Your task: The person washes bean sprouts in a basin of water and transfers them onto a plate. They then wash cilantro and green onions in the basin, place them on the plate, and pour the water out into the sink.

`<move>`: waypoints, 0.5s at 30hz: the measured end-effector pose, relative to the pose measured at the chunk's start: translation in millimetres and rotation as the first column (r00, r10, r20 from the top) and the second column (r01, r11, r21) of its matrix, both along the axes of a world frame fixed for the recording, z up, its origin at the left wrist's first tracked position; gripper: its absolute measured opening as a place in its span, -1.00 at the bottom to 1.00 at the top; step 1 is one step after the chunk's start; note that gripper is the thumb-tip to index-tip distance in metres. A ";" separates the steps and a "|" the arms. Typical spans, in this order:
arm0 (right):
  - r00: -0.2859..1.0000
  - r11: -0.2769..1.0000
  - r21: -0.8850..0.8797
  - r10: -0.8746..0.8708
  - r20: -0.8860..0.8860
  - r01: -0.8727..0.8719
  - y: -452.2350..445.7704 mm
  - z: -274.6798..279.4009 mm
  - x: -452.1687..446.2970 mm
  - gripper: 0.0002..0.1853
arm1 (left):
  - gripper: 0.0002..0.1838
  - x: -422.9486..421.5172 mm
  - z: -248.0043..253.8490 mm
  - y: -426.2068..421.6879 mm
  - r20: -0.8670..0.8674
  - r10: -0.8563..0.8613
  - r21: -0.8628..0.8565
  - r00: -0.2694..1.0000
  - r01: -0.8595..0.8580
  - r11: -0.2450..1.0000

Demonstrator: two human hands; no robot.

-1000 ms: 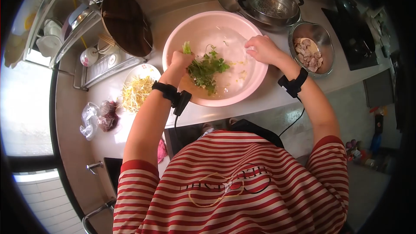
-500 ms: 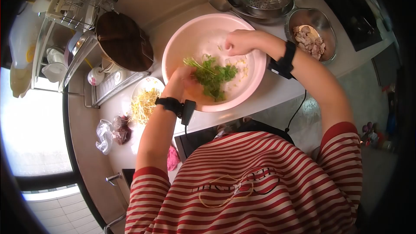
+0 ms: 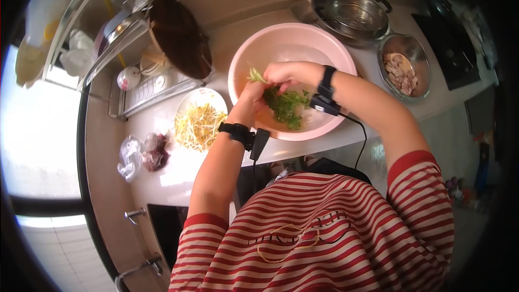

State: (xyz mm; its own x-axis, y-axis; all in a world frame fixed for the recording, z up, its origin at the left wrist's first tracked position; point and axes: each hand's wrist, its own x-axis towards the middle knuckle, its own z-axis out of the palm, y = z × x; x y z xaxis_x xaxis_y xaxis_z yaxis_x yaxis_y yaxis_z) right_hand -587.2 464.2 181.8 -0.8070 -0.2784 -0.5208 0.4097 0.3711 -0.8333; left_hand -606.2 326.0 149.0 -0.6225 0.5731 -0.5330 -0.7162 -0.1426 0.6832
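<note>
Both of my hands are over the wide pink basin [image 3: 238, 70]. My left hand [image 3: 254, 94] is closed round the stems of a leafy green bunch of cilantro [image 3: 289, 109]. Pale stem ends poke out above that fist, and the leaves hang into the basin. My right hand [image 3: 284, 74] meets the left one at the bunch, fingers bent and pinched on the cilantro just below the stems. Its fingertips are partly hidden. Black bands with small boxes and cables are strapped to both wrists.
Left of the basin stands a plate of bean sprouts [image 3: 200, 124], with bagged dark food [image 3: 155, 151] beyond it. A steel bowl of meat pieces [image 3: 401, 73] and a stacked steel steamer [image 3: 358, 13] are at the right. A dish rack [image 3: 154, 94] is at the left.
My right hand has moved left across the basin from its far side to the cilantro beside my left hand. The left hand keeps its hold. The whole view has shifted slightly.
</note>
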 end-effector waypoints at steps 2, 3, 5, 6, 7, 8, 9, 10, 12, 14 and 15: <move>0.998 0.999 -0.042 -0.017 0.059 0.020 9.8 17.4 7.2 -0.77 | -0.71 13.2 20.3 -0.7 -0.157 0.020 -0.041 0.987 -0.027 0.999; 0.999 0.998 -0.063 -0.022 0.050 0.025 12.5 29.8 13.7 -0.75 | -0.72 19.0 25.8 -1.9 -0.306 0.004 -0.090 0.952 -0.033 0.995; 0.999 0.997 -0.060 -0.046 0.019 0.047 15.9 55.0 27.2 -0.68 | -0.71 19.6 30.2 0.4 -0.347 -0.001 -0.097 0.938 -0.035 0.995; 0.998 0.997 -0.060 -0.051 0.021 0.053 14.8 70.1 34.3 -0.68 | -0.70 22.9 42.3 3.6 -0.390 -0.033 -0.109 0.920 -0.010 0.994; 0.997 0.998 -0.054 -0.048 -0.056 0.045 13.1 85.6 41.3 -0.65 | -0.70 25.7 54.9 5.9 -0.528 -0.070 -0.136 0.847 -0.003 0.991; 0.990 0.998 -0.050 -0.056 -0.132 0.050 14.1 93.3 48.1 -0.63 | -0.70 26.0 66.3 6.4 -0.619 -0.125 -0.199 0.775 -0.001 0.980; 0.982 0.998 -0.066 -0.033 -0.185 0.022 19.1 96.6 51.0 -0.62 | -0.70 27.4 76.4 7.5 -0.662 -0.118 -0.192 0.740 -0.015 0.981; 0.981 0.997 -0.068 -0.055 -0.186 0.043 23.9 100.9 54.9 -0.62 | -0.70 28.5 85.9 9.0 -0.704 -0.109 -0.182 0.701 -0.030 0.983; 0.960 1.000 0.014 0.020 -0.281 -0.016 28.9 119.7 64.4 -0.61 | -0.74 28.3 99.4 9.4 -0.780 -0.106 -0.164 0.616 -0.038 0.986; 0.943 1.000 0.009 -0.010 -0.332 0.013 33.7 135.5 76.8 -0.59 | -0.74 22.4 110.0 9.5 -0.775 -0.116 -0.145 0.621 0.004 0.989; 0.919 0.994 0.075 -0.038 -0.391 0.073 39.2 138.5 81.0 -0.58 | -0.74 23.9 115.5 8.3 -0.776 -0.124 -0.149 0.618 0.011 0.989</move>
State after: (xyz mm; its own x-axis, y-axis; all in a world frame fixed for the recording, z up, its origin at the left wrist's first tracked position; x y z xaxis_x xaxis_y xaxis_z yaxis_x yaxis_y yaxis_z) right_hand -506.2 503.4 320.3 -0.9636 -0.1952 -0.1829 0.0821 0.4349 -0.8967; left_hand -582.3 334.4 264.5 -0.7975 0.5990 0.0714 0.0928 0.0048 0.9957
